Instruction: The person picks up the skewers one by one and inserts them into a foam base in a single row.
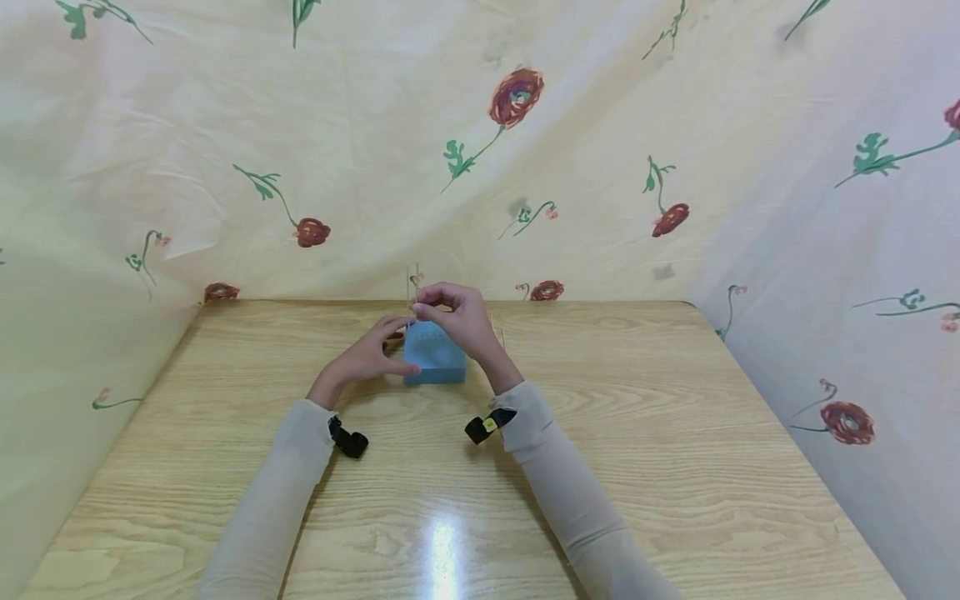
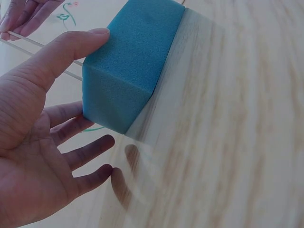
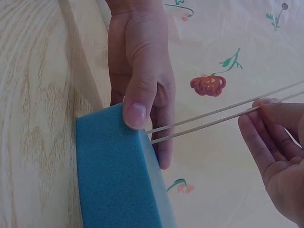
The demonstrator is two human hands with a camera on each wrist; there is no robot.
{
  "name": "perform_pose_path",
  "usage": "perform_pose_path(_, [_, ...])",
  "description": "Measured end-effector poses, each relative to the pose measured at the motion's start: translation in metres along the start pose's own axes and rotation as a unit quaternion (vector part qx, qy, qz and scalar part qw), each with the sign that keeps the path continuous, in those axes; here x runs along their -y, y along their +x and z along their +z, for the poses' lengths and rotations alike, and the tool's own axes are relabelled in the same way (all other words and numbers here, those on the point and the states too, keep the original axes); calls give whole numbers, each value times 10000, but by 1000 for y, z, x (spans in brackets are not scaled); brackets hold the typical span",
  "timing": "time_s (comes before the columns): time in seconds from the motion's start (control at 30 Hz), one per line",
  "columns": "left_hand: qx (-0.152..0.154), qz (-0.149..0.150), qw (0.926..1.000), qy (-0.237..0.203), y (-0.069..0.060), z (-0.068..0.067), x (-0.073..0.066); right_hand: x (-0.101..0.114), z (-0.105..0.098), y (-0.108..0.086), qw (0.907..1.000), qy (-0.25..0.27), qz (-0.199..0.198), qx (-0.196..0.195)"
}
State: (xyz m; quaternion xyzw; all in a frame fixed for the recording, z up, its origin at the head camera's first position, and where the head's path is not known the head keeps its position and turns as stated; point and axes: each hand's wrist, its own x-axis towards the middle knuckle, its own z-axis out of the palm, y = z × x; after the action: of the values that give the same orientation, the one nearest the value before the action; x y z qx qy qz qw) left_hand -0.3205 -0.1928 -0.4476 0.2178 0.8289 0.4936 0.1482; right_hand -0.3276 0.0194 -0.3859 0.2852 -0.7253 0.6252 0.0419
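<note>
A blue foam block (image 1: 435, 375) sits on the table, with small dots on its top. My left hand (image 1: 363, 354) holds the block at its left side, thumb (image 3: 137, 114) against the front edge and fingers reaching round the side. Two thin pale sticks stand upright from the block's left part, close together. Between thumb and fingertips, my right hand (image 1: 461, 317) pinches one thin stick (image 3: 204, 125) partway up, above the block. The second stick (image 3: 190, 118) runs alongside it. Both lower ends meet the block's top; how deep they go is hidden.
More thin sticks (image 1: 504, 340) show to the right of the block, partly hidden behind my right wrist. The wood-grain table (image 1: 675, 433) ends at a flower-printed cloth (image 1: 360, 150) hanging close behind the block. Each wrist wears a black strap.
</note>
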Motion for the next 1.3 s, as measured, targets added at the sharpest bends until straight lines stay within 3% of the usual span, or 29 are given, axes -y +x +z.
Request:
perform_pose_path(0.93, [10,30,10000,76,0,1,-1,11,-6,0,9996,-253,95,58])
perform_pose_path(1.3, [-13,105,9999,91,1,2,2,18,-22,3,9994,-323,117,96])
